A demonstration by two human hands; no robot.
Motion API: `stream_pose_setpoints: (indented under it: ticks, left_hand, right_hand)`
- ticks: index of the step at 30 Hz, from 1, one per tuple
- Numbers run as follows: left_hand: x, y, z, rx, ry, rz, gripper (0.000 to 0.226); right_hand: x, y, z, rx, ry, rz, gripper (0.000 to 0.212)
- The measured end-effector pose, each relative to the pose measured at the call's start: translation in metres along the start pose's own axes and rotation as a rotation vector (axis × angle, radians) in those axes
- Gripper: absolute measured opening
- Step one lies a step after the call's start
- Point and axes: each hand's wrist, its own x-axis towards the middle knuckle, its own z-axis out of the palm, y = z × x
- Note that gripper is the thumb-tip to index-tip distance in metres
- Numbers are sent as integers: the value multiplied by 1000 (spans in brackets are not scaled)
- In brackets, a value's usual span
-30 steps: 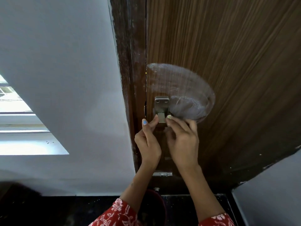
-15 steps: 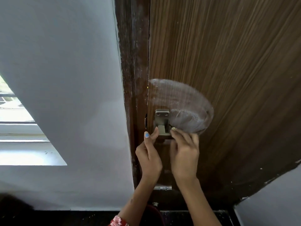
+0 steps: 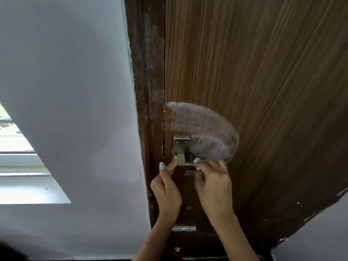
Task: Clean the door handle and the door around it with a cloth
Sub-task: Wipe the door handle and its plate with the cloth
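At the handle [image 3: 181, 150], our left hand [image 3: 166, 187] pinches its lower edge while the right hand [image 3: 213, 182], blurred, clutches a scrap of cloth [image 3: 196, 160] beside it. Smeared residue [image 3: 205, 132] could dry streaky on the door [image 3: 263, 72].

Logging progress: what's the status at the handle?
Left hand fingers on handle. Right hand beside it, pale scrap at fingertips. Smear on door.

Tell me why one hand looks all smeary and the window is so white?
In the head view, the right hand is motion-blurred, while the left hand and metal handle stay sharp; the window is overexposed by daylight; the wide lens makes the door lean.
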Motion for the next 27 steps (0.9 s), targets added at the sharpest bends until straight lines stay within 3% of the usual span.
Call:
stream_pose_setpoints:
  ticks: [3, 7, 12, 17, 22, 27]
  left_hand:
    - [-4, -1, 3, 24, 8, -7, 61]
    - [-6, 1, 4, -4, -10, -4, 47]
    - [-7, 1, -1, 56, -5, -27, 49]
    - [-6, 6, -3, 15, -15, -23, 49]
    - [0, 12, -2, 8, 21, -67, 48]
    - [0, 13, -2, -1, 20, -49, 50]
  right_hand:
    - [5, 3, -3, 1, 32, 85, 25]
    - [-9, -9, 13, 23, 11, -103, 34]
    - [-2, -2, 10, 95, 80, 72, 31]
    - [-12, -16, 23, 79, 28, -130, 39]
    - [-5, 3, 17, 99, 196, 61, 33]
    - [-13, -10, 35, 124, 120, -152, 39]
